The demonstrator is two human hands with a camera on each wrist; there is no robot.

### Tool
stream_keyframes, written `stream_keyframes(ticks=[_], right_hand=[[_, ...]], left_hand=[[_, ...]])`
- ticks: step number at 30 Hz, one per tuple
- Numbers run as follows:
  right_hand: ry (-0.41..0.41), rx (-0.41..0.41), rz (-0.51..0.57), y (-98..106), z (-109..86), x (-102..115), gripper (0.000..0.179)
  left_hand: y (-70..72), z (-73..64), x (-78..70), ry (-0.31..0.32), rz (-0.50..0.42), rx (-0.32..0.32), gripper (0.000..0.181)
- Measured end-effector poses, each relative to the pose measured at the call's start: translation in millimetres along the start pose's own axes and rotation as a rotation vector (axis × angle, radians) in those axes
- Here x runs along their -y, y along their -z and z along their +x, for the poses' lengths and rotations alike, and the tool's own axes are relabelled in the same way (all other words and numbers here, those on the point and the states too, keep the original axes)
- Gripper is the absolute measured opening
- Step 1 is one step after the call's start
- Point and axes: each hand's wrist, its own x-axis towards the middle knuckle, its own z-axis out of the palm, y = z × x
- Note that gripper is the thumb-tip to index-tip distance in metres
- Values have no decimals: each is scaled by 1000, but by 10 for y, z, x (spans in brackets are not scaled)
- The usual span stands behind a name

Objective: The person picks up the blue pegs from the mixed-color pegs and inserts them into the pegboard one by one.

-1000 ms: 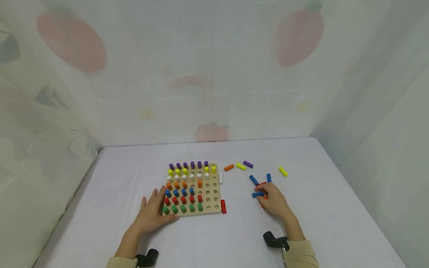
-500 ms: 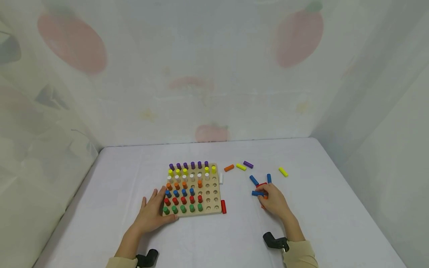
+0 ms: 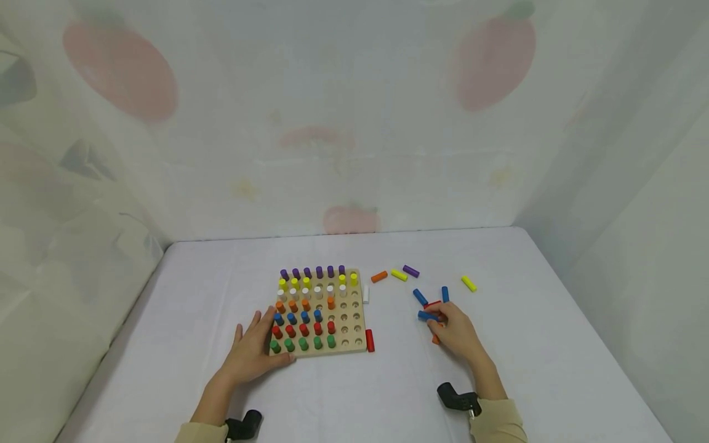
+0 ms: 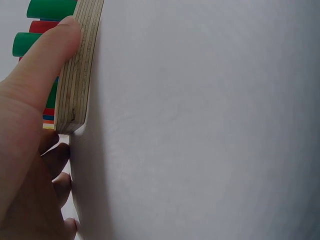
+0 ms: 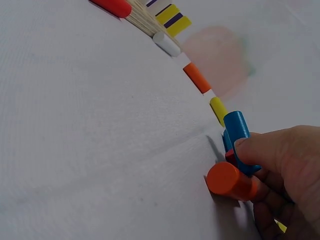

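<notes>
A wooden pegboard [image 3: 349, 335] holds upright pegs in rows of purple, yellow, white, orange, blue, red and green. At its front left corner rests my left hand [image 3: 251, 355], thumb [image 4: 60, 42] against the front edge and spread fingers along the left side. My right hand [image 3: 454, 332] pinches a blue peg [image 5: 237, 131] between thumb and fingers, just above the table. Below that peg lies an orange peg [image 5: 225, 179] near my fingers. Another blue peg [image 3: 420, 297] and a partly hidden red peg [image 3: 432, 304] lie just beyond the hand.
Loose pegs lie right of the board: red [image 3: 370, 340], white [image 3: 365, 294], orange [image 3: 379, 277], yellow [image 3: 399, 275] and purple [image 3: 411, 271]. Farther right are a blue peg [image 3: 445, 294] and a yellow peg [image 3: 468, 283]. White cloth covers the table [image 3: 554, 369]; curtains stand behind and beside it.
The right fingers have lifted the blue peg slightly and tilted it, uncovering more of the orange peg below. My left hand stays at the board's corner.
</notes>
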Motion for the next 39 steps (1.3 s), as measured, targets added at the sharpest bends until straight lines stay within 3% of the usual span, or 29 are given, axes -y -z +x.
stream_keyframes(ticks=[13,23,39], right_hand=[[8,-36,6,27,-11,59,22],[59,-94,41,9,13,156,23],[134,-51,62,-298,83,393,21]], left_hand=[[0,-5,-13,-1,1,1,115],[15,-7,-20,-15,-1,-12,115],[7,-6,-9,3,-15,-5,115]])
